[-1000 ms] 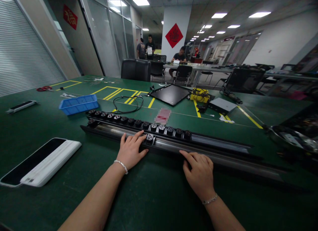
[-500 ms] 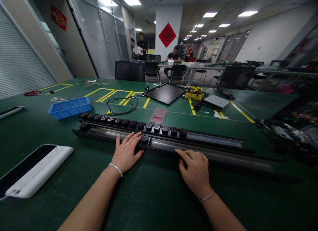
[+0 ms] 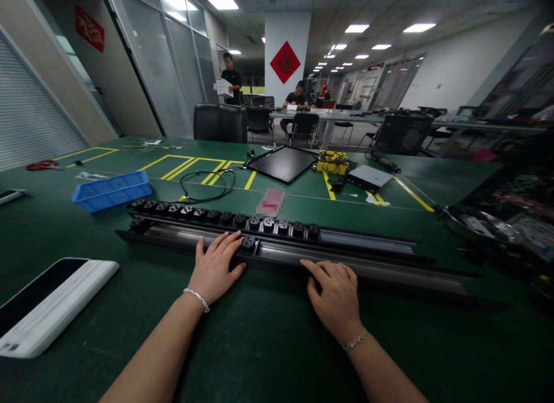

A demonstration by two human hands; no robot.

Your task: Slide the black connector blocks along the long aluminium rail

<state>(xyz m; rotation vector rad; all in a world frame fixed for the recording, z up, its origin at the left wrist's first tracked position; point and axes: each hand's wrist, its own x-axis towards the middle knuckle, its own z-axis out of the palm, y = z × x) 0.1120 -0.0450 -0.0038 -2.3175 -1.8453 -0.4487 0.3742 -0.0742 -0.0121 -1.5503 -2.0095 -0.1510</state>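
A long black metal channel [image 3: 285,254] lies across the table in front of me, its inside bare metal. Seated in it are a black socket module [image 3: 248,243] near the middle and another at the left end. My left hand [image 3: 219,267] lies on the near side with fingers spread, fingertips beside the middle module. Farther right, my right hand [image 3: 335,293] rests at the near edge, its index finger stretched along the rim and the other fingers bent; I see nothing held in it. Just behind runs a second channel [image 3: 367,239] carrying a row of several black socket modules [image 3: 226,217].
Around the channels on the green table are a blue bin [image 3: 111,190], a looped black cable [image 3: 208,186], a flat black panel [image 3: 283,163], a yellow box with cords [image 3: 332,162], a grey box [image 3: 370,176] and a white device [image 3: 56,305]. Red scissors [image 3: 42,165] lie far left.
The whole view has shifted slightly, so the table and things sit a little farther left. Both hands keep their places on the channel. One person at the back is out of sight now.
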